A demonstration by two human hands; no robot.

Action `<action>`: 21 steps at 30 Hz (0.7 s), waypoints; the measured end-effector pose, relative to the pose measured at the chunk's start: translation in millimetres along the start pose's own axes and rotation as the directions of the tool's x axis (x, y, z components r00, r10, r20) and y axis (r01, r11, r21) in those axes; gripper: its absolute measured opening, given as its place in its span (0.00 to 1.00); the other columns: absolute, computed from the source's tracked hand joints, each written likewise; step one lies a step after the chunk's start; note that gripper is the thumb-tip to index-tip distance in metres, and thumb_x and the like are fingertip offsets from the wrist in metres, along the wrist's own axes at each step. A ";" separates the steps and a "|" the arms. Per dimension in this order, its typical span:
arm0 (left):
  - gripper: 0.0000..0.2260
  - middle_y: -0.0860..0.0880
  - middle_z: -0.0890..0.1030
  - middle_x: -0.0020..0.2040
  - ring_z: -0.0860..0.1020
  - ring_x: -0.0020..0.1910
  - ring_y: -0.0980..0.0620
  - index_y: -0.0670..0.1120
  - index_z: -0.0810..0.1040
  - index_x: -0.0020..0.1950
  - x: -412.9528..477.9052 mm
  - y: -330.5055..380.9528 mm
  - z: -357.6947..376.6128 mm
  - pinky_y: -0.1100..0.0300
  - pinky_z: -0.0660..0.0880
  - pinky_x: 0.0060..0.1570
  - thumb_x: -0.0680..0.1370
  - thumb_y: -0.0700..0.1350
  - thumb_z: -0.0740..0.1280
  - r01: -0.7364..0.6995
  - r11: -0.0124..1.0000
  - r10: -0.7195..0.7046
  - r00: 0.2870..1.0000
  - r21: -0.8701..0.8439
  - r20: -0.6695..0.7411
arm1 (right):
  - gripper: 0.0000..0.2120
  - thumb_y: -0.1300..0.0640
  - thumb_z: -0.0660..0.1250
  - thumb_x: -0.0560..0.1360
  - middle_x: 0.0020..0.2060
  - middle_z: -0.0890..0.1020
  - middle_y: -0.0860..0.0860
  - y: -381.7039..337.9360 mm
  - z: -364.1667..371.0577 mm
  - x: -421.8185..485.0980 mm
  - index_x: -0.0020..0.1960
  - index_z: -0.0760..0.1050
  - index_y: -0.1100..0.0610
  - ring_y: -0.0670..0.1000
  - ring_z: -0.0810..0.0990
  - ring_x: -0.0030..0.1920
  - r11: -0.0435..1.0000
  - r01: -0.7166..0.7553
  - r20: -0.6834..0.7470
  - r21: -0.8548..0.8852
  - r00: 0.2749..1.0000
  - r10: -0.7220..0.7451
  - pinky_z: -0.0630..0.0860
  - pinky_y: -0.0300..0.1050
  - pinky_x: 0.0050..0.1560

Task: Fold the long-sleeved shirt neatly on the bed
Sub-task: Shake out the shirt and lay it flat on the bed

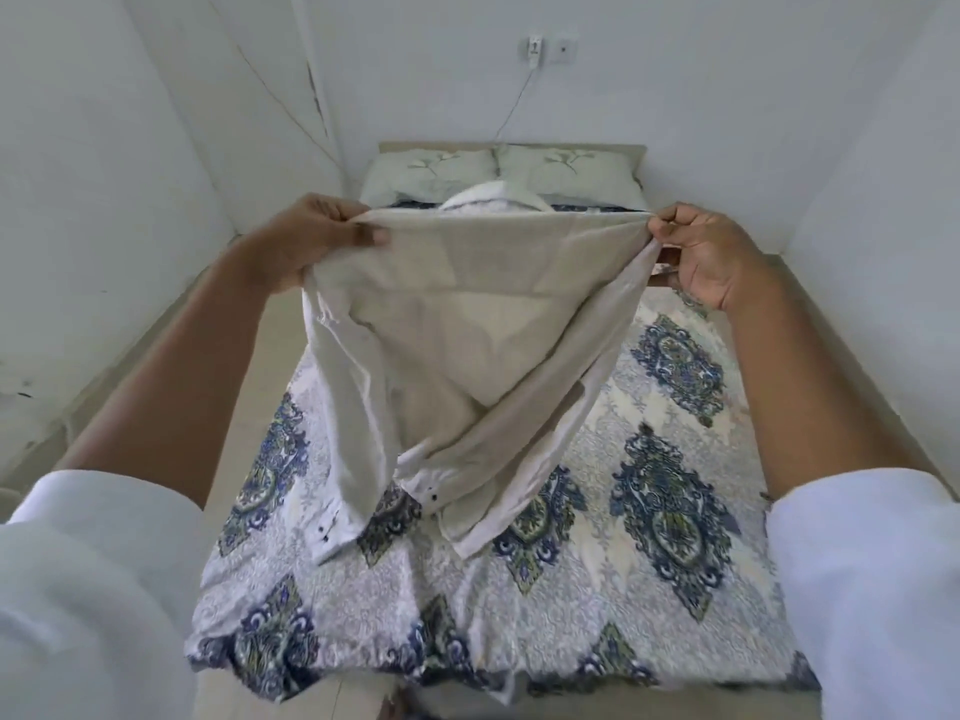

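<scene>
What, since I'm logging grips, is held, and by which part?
The shirt, by its top edge: left hand pinches one end, right hand the other.

Over bed (675,459), shirt (467,314); pillows (571,171) behind, seemingly two.

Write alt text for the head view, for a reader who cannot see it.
A person holds a beige long-sleeved shirt up over a blue-patterned bed, the left hand and right hand each pinching a top corner while both sleeves hang down. Two pillows lie at the far end.
</scene>
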State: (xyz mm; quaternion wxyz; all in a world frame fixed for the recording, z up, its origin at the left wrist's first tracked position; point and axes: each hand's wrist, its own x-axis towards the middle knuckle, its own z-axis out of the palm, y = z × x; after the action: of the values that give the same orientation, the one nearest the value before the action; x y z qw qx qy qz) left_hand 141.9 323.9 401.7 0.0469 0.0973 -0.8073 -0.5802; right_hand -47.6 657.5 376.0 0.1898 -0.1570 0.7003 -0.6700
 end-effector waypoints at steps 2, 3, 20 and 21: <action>0.06 0.54 0.81 0.29 0.78 0.27 0.59 0.47 0.83 0.35 -6.8 14.9 18.9 0.68 0.75 0.27 0.71 0.40 0.70 -0.127 0.983 0.122 0.992 -0.130 -0.044 | 0.12 0.61 0.62 0.77 0.31 0.74 0.49 -6.8 -6.7 -8.9 0.36 0.72 0.52 0.47 0.74 0.31 0.994 0.028 -0.119 -0.108 0.992 -0.041 0.76 0.44 0.33; 0.09 0.54 0.81 0.29 0.78 0.26 0.60 0.48 0.83 0.34 -9.3 23.5 29.2 0.68 0.75 0.27 0.73 0.39 0.68 -0.165 0.972 0.159 0.986 -0.166 -0.051 | 0.12 0.61 0.63 0.77 0.32 0.74 0.49 -10.8 -8.7 -12.3 0.36 0.72 0.52 0.47 0.74 0.32 0.987 0.034 -0.200 -0.159 0.977 -0.066 0.75 0.43 0.33; 0.07 0.55 0.80 0.30 0.77 0.30 0.59 0.44 0.76 0.42 -67.9 60.3 13.6 0.66 0.76 0.35 0.78 0.42 0.62 -0.214 0.957 0.202 0.976 -0.194 -0.078 | 0.09 0.63 0.63 0.76 0.28 0.81 0.47 -56.5 -3.3 -92.5 0.39 0.77 0.57 0.44 0.79 0.31 0.991 0.092 -0.013 0.098 0.996 -0.091 0.78 0.36 0.35; 0.07 0.55 0.81 0.32 0.78 0.32 0.58 0.44 0.77 0.44 -69.6 59.7 9.7 0.66 0.77 0.37 0.79 0.42 0.61 -0.237 0.950 0.229 0.972 -0.205 -0.062 | 0.10 0.63 0.63 0.76 0.29 0.81 0.48 -56.6 -1.9 -97.0 0.38 0.78 0.56 0.44 0.79 0.31 0.986 0.082 0.028 0.147 0.996 -0.087 0.78 0.36 0.35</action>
State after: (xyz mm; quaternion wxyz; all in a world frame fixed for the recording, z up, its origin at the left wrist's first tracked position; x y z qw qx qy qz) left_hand 202.0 366.0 457.6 0.1399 0.0068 -0.7462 -0.6508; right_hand 34.8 702.2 437.9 0.1842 -0.1835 0.6387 -0.7242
